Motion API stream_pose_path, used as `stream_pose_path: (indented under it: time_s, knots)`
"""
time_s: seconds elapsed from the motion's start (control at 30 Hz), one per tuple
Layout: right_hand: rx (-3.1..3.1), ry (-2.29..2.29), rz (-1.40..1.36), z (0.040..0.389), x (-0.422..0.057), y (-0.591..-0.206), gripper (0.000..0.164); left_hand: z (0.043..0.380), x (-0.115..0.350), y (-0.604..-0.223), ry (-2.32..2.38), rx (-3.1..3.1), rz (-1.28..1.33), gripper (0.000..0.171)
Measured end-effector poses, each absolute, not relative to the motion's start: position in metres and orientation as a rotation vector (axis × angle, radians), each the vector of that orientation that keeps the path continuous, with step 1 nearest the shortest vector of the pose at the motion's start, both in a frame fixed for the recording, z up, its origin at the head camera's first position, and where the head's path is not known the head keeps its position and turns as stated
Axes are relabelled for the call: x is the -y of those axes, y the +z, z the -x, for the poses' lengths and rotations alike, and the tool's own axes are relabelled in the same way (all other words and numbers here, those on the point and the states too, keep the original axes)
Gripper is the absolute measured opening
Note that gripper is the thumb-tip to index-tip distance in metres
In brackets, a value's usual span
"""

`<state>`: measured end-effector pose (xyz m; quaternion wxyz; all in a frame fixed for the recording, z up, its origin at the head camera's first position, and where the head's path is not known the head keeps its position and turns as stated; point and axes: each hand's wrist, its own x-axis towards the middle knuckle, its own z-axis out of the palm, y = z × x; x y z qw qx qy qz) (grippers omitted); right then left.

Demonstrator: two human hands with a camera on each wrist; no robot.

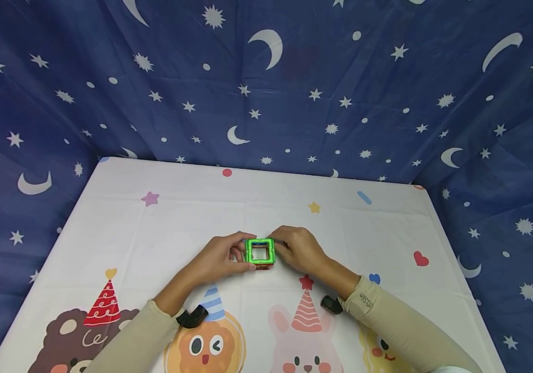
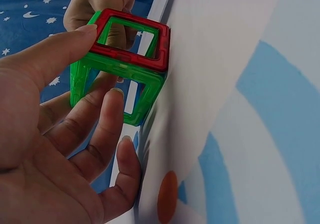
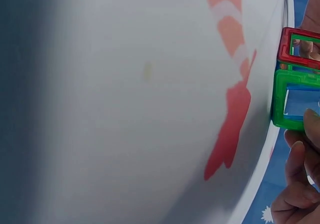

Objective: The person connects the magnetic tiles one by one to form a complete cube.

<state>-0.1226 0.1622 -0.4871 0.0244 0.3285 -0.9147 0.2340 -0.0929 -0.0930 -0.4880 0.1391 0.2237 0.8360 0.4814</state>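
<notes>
A small cube of see-through magnetic tiles stands on the table between both hands. Its top frame is green, and a red tile forms the side facing the person. Some blue shows through the frames. My left hand holds the cube's left side, thumb at the red tile's edge and fingertips at a green tile. From the right, my right hand pinches the cube, its thumb on a green side tile and its other fingers curled. The far side is partly hidden by the fingers.
A white cloth printed with party animals covers the table. Behind it and at both sides hangs a dark blue curtain with moons and stars. Black wrist devices sit at the beige sleeve cuffs.
</notes>
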Motion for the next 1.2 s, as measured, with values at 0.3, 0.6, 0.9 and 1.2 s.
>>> stream_pose_path:
  time_s: [0.3,0.6,0.9,1.2]
  knots:
    - [2.833,0.778,-1.001,0.124,-0.164,-0.491,0.013,0.093,0.092,-0.488,1.386,-2.415,-0.639,0.065]
    - [2.817,0.838,-1.014,0.126,-0.166,-0.492,0.014,0.094,0.092,-0.488,1.389,-2.418,-0.631,0.065]
    - [2.836,0.861,-0.981,0.125,-0.166,-0.493,0.023,0.094,0.094,-0.49,1.388,-2.418,-0.616,0.065]
    - [2.937,0.815,-0.97,0.123,-0.172,-0.475,0.032,0.095,0.095,-0.489,1.406,-2.381,-0.64,0.073]
